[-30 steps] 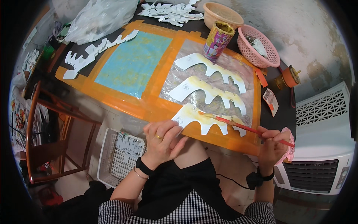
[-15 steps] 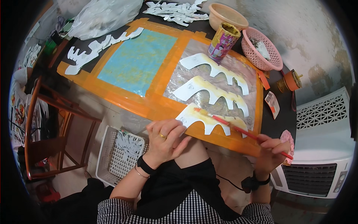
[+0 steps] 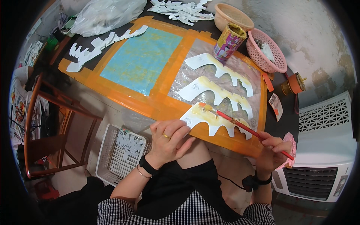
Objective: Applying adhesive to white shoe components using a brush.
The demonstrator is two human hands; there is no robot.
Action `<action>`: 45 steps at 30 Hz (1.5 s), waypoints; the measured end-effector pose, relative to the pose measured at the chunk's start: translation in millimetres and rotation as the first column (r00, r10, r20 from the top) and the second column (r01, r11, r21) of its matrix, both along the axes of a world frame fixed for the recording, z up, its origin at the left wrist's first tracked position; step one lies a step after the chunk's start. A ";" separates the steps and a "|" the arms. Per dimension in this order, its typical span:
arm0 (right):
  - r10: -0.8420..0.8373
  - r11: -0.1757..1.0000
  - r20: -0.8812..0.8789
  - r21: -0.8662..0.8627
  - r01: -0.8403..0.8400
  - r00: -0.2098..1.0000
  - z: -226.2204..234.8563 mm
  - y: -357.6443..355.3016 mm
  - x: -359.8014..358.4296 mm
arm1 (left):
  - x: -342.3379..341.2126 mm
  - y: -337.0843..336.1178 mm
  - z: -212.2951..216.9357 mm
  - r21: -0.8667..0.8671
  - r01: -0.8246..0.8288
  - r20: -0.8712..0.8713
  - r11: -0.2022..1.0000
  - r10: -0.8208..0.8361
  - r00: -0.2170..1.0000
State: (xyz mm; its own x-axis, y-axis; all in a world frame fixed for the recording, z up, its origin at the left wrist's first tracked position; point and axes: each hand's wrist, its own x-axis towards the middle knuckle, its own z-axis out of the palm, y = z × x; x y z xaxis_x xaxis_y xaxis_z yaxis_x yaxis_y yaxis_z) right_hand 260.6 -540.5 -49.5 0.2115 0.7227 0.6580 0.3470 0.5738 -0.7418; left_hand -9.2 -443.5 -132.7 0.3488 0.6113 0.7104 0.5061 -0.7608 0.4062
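Note:
My left hand (image 3: 170, 137) pinches the left end of a white scalloped cut-out piece (image 3: 193, 117) at the table's front edge. My right hand (image 3: 272, 148) grips a paintbrush (image 3: 245, 131) by its red handle. Its bristles touch the upper left edge of that piece, where a yellowish coating shows. Behind it lie two similar pieces, a middle cut-out (image 3: 198, 88) and a far cut-out (image 3: 200, 62), both yellowed along their upper edges. A purple tin (image 3: 226, 47) with a yellow-crusted rim stands just beyond them.
Orange tape (image 3: 157, 90) borders a blue sheet (image 3: 140, 60) on the table. More white cut-outs (image 3: 90, 52) lie left. A plastic bag (image 3: 107, 17), peach bowl (image 3: 234, 17) and pink basket (image 3: 268, 56) stand behind. A white crate (image 3: 107, 161), wooden chair (image 3: 47, 150) and air cooler (image 3: 318, 150) flank me.
The brush tip has moved slightly toward the front piece's upper edge. My left hand keeps its hold on the piece's end. The whole view has shifted a little.

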 end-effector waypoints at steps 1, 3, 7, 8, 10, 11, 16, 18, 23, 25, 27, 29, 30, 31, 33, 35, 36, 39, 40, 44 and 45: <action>-0.001 1.000 0.000 0.000 0.001 1.000 -0.4 -0.7 -0.3 | 0.3 0.1 0.1 -0.001 0.001 0.002 1.000 -0.001 1.000; 0.092 0.996 -0.052 0.016 -0.091 0.994 -1.1 -1.4 -1.0 | 0.5 0.4 0.0 -0.001 0.003 0.000 1.000 -0.003 1.000; 0.062 0.998 0.065 -0.023 -0.061 0.996 -1.0 -1.9 2.2 | 0.6 0.5 0.3 0.006 0.003 -0.009 1.000 -0.003 1.000; 0.024 1.000 0.105 -0.017 -0.022 0.994 2.9 -1.3 2.7 | 0.4 0.4 -0.2 0.006 0.003 -0.010 1.000 -0.003 1.000; -0.016 1.000 0.144 -0.008 0.017 0.989 3.6 -1.5 3.4 | 0.4 0.4 -0.7 0.005 -0.002 -0.010 1.000 0.002 1.000; 0.017 1.000 0.096 0.018 -0.019 0.995 1.4 -2.0 4.0 | 0.5 0.4 -0.1 0.006 -0.001 -0.011 1.000 0.001 1.000; 0.022 1.000 0.041 0.017 -0.023 0.999 0.1 -10.1 4.0 | 1.3 0.8 0.6 0.014 0.003 -0.020 1.000 -0.003 1.000; -0.006 1.000 0.084 0.023 0.004 0.996 3.1 -12.3 6.3 | 1.6 0.2 0.3 0.015 0.001 -0.020 1.000 -0.001 1.000; -0.054 0.997 -0.002 0.057 0.054 0.999 4.5 -23.5 8.7 | 1.8 -0.3 1.9 0.017 -0.004 -0.022 1.000 0.004 1.000; -0.019 0.997 -0.048 0.069 0.023 0.999 3.2 -27.4 9.5 | 1.6 -0.4 2.7 0.011 -0.001 -0.022 1.000 0.002 1.000; -0.082 0.996 0.044 0.026 0.081 0.996 1.5 -31.8 12.2 | 2.1 -0.9 3.4 0.002 -0.009 -0.023 1.000 0.009 1.000; -0.102 0.995 0.051 0.028 0.101 0.993 2.5 -34.4 13.4 | 2.6 -1.5 3.1 -0.007 -0.017 -0.026 1.000 0.016 1.000; -0.121 0.992 0.060 0.029 0.119 0.991 3.0 -35.6 13.8 | 2.7 -1.5 2.8 -0.012 -0.020 -0.028 1.000 0.019 0.999; -0.124 0.992 0.057 0.030 0.122 0.991 2.8 -36.8 13.9 | 2.5 -1.7 2.7 -0.017 -0.022 -0.031 1.000 0.022 0.999; -0.132 0.990 0.059 0.060 0.129 0.989 2.1 -38.7 13.3 | 2.1 -2.4 2.4 -0.015 -0.022 -0.038 1.000 0.022 0.999; -0.081 0.993 0.008 0.092 0.080 0.997 2.9 -35.2 8.7 | 3.3 -2.4 4.6 -0.011 -0.019 -0.044 1.000 0.019 0.999; -0.023 0.992 -0.037 0.124 0.027 0.999 3.1 -34.8 7.5 | 4.2 -2.5 6.4 -0.005 -0.022 -0.047 1.000 0.022 0.999; 0.030 0.998 0.041 0.062 -0.032 0.999 2.4 -38.1 10.7 | 3.8 -2.7 8.3 0.004 -0.028 -0.058 1.000 0.029 0.998; 0.028 0.997 0.037 0.064 -0.031 0.999 2.3 -41.5 12.9 | 3.5 -3.3 8.1 0.002 -0.034 -0.063 0.999 0.034 0.997; -0.098 0.992 -0.012 0.073 0.099 0.995 8.5 -54.5 25.0 | 3.4 -4.4 9.0 0.002 -0.030 -0.069 1.000 0.030 0.997; -0.143 0.985 0.002 0.093 0.142 0.990 10.9 -56.2 28.4 | 3.3 -5.0 10.0 0.000 -0.031 -0.071 1.000 0.031 0.997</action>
